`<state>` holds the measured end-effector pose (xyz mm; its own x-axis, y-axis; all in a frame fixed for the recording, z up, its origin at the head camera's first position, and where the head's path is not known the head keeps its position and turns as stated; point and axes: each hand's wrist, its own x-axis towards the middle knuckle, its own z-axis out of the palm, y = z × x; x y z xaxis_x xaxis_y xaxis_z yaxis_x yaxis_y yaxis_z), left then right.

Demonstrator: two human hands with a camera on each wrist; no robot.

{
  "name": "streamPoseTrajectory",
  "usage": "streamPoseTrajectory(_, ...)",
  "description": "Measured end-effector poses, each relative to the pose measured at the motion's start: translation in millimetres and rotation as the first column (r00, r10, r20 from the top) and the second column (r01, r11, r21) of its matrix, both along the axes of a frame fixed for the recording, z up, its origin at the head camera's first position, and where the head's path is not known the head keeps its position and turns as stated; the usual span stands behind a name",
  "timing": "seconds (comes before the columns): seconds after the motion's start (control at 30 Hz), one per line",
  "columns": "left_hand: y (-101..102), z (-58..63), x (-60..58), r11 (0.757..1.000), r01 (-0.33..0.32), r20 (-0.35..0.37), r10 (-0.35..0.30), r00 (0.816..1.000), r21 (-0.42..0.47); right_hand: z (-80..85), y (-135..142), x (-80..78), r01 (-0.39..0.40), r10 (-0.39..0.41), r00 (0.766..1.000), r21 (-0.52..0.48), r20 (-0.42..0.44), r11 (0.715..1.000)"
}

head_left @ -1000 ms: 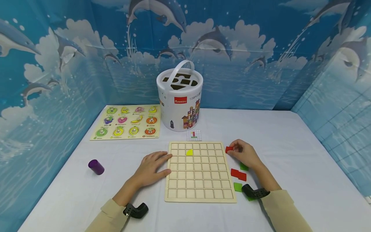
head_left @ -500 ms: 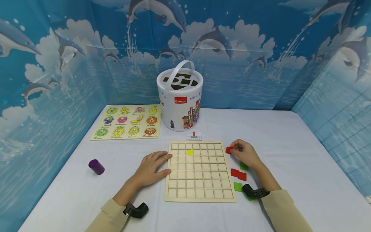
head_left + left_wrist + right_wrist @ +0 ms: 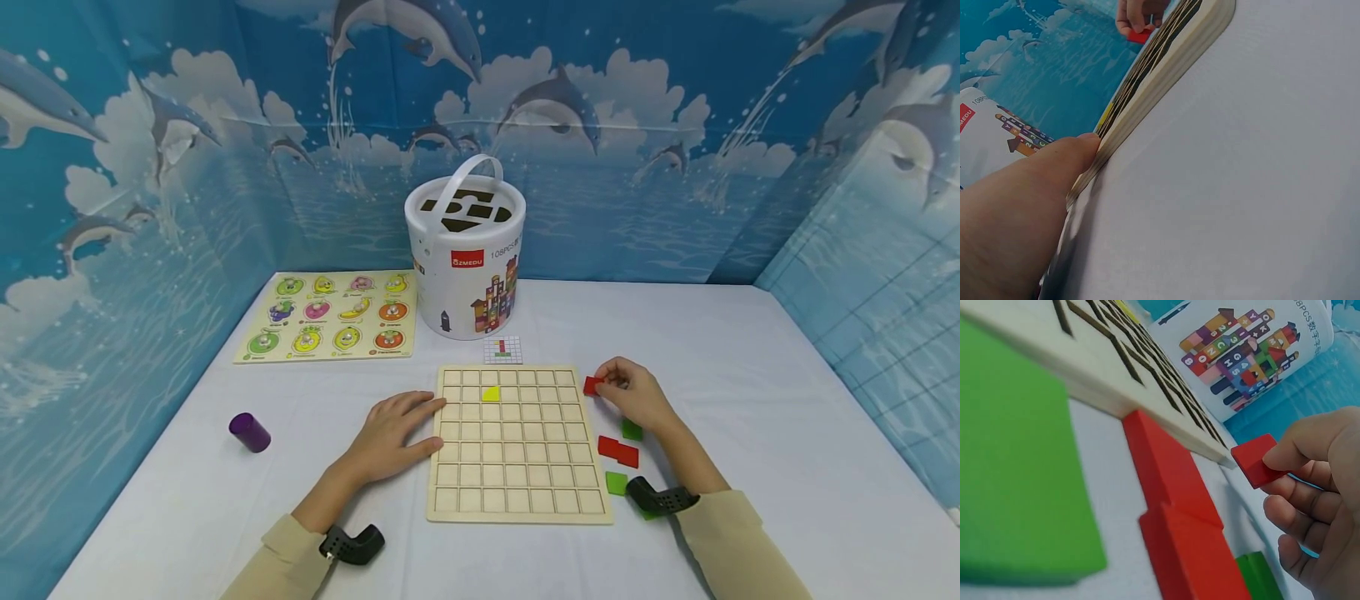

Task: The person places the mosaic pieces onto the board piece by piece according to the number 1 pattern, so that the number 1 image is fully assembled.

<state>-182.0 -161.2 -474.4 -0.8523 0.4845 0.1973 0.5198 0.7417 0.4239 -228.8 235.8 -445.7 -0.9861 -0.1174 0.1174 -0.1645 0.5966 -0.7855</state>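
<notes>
Between thumb and fingers, my right hand [image 3: 636,395] pinches a small red square tile [image 3: 1255,459], held just off the right edge of the wooden grid board [image 3: 519,477]. A yellow piece with one rounded corner [image 3: 491,394] sits in a cell near the board's top. My left hand [image 3: 393,435] rests on the table with its fingers extended, its fingertips touching the board's left edge. Two red tiles [image 3: 618,452] lie touching each other right of the board. Green tiles [image 3: 617,483] lie around them, one partly hidden by the right wrist's camera.
Behind the board lies a small pattern card [image 3: 502,350] with coloured squares. A white lidded bucket [image 3: 467,275] stands beyond it. A fruit picture board [image 3: 326,317] is at the back left, and a purple cylinder [image 3: 249,432] lies on the left side.
Almost nothing differs. My right hand, still pinching the red tile, shifts very slightly at the board's right edge; my left hand stays in place.
</notes>
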Motion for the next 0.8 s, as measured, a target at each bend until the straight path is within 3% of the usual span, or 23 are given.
streamPoseTrajectory(0.8,0.4,0.6,-0.2,1.000,-0.005,0.018,0.005,1.000,-0.004,21.5,-26.3,14.7,-0.119,0.117,0.992,-0.033,-0.053,0.992)
